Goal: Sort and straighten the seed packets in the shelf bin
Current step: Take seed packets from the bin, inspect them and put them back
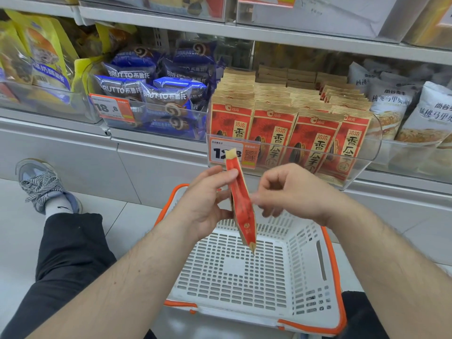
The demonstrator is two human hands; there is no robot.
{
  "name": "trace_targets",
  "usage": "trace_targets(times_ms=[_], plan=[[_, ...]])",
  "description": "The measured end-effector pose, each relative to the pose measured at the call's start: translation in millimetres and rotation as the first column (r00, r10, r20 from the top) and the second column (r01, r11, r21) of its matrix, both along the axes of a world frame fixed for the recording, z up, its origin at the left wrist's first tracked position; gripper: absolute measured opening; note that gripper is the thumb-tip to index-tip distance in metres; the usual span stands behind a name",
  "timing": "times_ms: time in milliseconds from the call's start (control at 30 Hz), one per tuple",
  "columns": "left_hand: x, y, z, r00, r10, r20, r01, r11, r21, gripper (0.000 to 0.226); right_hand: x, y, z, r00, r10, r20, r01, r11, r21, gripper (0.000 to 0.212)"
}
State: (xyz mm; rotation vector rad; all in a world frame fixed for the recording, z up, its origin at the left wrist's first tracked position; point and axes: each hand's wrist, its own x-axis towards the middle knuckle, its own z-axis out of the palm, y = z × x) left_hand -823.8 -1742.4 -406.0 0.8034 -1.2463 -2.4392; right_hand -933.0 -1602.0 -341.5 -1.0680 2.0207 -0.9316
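One red and tan seed packet [241, 204] is held edge-on above a white basket. My left hand [208, 199] grips it, thumb near its top and fingers behind its lower half. My right hand [288, 189] hovers just right of the packet with fingers curled and blurred; I cannot tell whether it touches the packet. Behind them, a clear shelf bin [367, 152] holds several rows of the same red seed packets [291, 128], standing upright and facing forward. An orange price tag [221, 152] is fixed to the bin's front left.
A white slotted basket with orange rim [315, 285] sits on the floor below my hands. Blue bread packets [156, 94] fill the bin to the left, white packets [401, 111] the bin to the right. A leg in black trousers and a grey shoe [44, 187] lie at left.
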Motion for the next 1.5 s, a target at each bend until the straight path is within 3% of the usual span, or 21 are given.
trace_targets(times_ms=[67, 133, 300, 467, 667, 800, 900, 1033, 1167, 1367, 1500], plan=[[-1, -4, -3, 0.996, 0.091, 0.005, -0.091, 0.996, 0.016, 0.066, 1, 4, 4, 0.985, 0.17, -0.036, -0.158, 0.963, 0.218, 0.026], [-2, -6, -3, 0.992, 0.129, 0.004, -0.129, 0.991, 0.025, 0.062, 5, 5, 3, 0.964, 0.26, -0.061, -0.226, 0.916, 0.333, 0.019], [-3, -8, -1, 0.987, 0.162, 0.006, -0.162, 0.986, 0.032, 0.044, 5, -1, -7, 0.946, 0.286, -0.152, -0.234, 0.928, 0.289, 0.014], [0, -7, 3, 0.987, 0.158, 0.024, -0.159, 0.986, 0.05, 0.061, -2, 2, -10, 0.949, 0.288, -0.126, -0.245, 0.929, 0.275, 0.009], [1, -3, 1, 0.989, 0.148, 0.021, -0.149, 0.988, 0.052, 0.057, -8, 3, -17, 0.943, 0.313, -0.109, -0.278, 0.926, 0.256, 0.008], [4, -5, 3, 0.996, 0.069, -0.059, -0.065, 0.996, 0.062, 0.025, -12, 6, -20, 0.965, 0.244, 0.091, -0.255, 0.958, 0.129, 0.008], [8, -4, 4, 0.981, -0.048, -0.186, 0.064, 0.995, 0.083, 0.048, -21, 6, -26, 0.96, 0.094, 0.263, -0.111, 0.993, 0.05, 0.031], [6, -2, -2, 0.953, -0.11, -0.283, 0.15, 0.981, 0.124, 0.071, -20, 3, -36, 0.834, 0.015, 0.551, -0.029, 0.999, 0.017, 0.061], [5, -3, -3, 0.969, -0.074, -0.237, 0.097, 0.991, 0.087, 0.053, -14, -1, -40, 0.858, 0.002, 0.514, 0.007, 1.0, -0.015, 0.056], [11, -7, 0, 0.991, -0.127, -0.03, 0.118, 0.973, -0.198, 0.028, -14, -7, -42, 0.903, -0.159, 0.4, 0.188, 0.982, -0.033, 0.039], [15, -8, -2, 0.991, -0.13, 0.015, 0.129, 0.954, -0.271, 0.029, -10, -8, -43, 0.917, -0.196, 0.346, 0.221, 0.975, -0.034, 0.029]])
